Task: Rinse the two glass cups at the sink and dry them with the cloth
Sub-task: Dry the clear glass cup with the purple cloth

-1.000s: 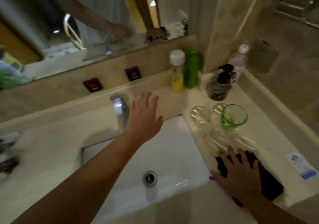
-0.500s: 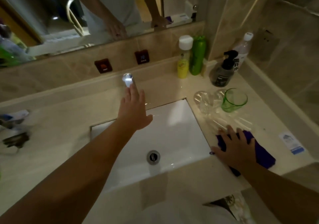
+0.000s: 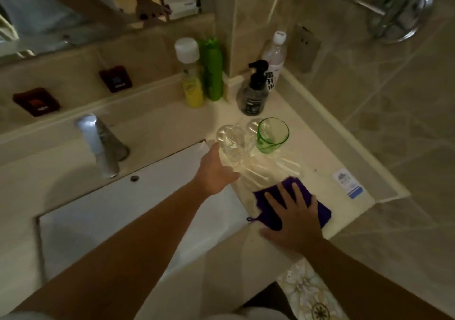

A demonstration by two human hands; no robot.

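Two glass cups, a clear cup [image 3: 231,142] and a green cup [image 3: 272,134], sit by the sink [image 3: 138,211]. My left hand [image 3: 215,171] reaches the clear one, fingers hidden, can't tell the grip; right hand [image 3: 294,217] lies flat on the cloth [image 3: 320,210].

Legible text is scarce; dim light and blur.

Clear water bottle [image 3: 274,58], white cap, back right corner of the counter [image 3: 317,152] against the wall: label carries large dark Chinese characters, reading 开 and 水 stacked; a character above them is partly hidden by the pump head.

Dark pump bottle [image 3: 253,95], just in front of it: pale lettering on the label, too small to read.

Two dark red plaques [image 3: 115,78] on the ledge wall behind the tap: small white lettering, unreadable.

Card [image 3: 348,183] near the counter's right edge: blue and white print, unreadable.
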